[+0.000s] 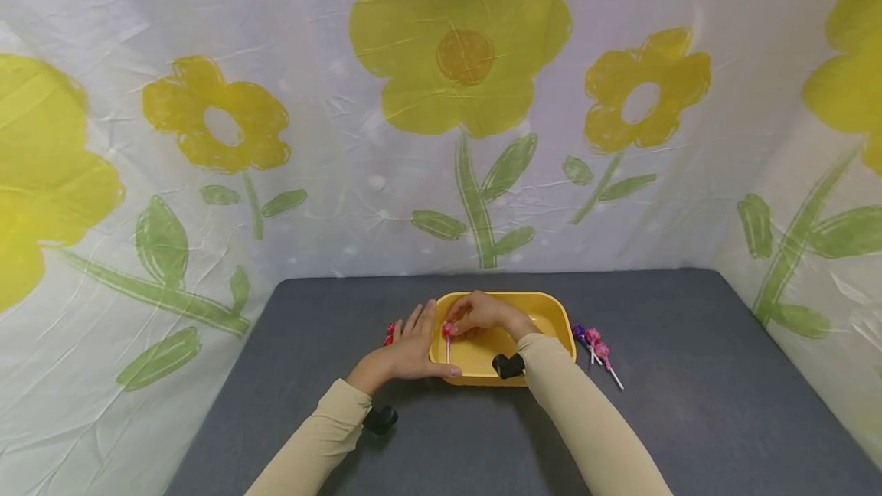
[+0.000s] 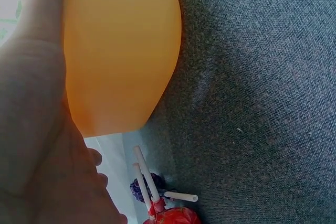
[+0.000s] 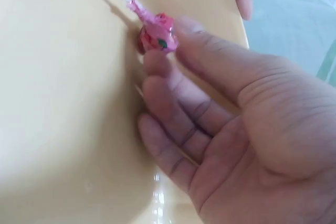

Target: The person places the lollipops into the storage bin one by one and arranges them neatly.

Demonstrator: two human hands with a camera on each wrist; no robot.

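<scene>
Pink lollipop [image 3: 157, 34] between fingers [image 3: 163, 100] (right hand [image 1: 482, 312])

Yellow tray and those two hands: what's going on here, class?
A person's right hand pinches a pink lollipop by its wrapped head inside the yellow tray. The left hand rests against the tray's left side. Outside it, on the dark table, lie red lollipops beside the left hand, and pink and purple lollipops right of the tray.

A yellow tray [image 1: 478, 360] stands near the middle of the dark grey desk's [image 1: 689, 419] far edge, purple and pink lollipops [image 1: 593, 338] beside it toward the right edge, red lollipops [image 1: 390, 333] toward the left.
</scene>
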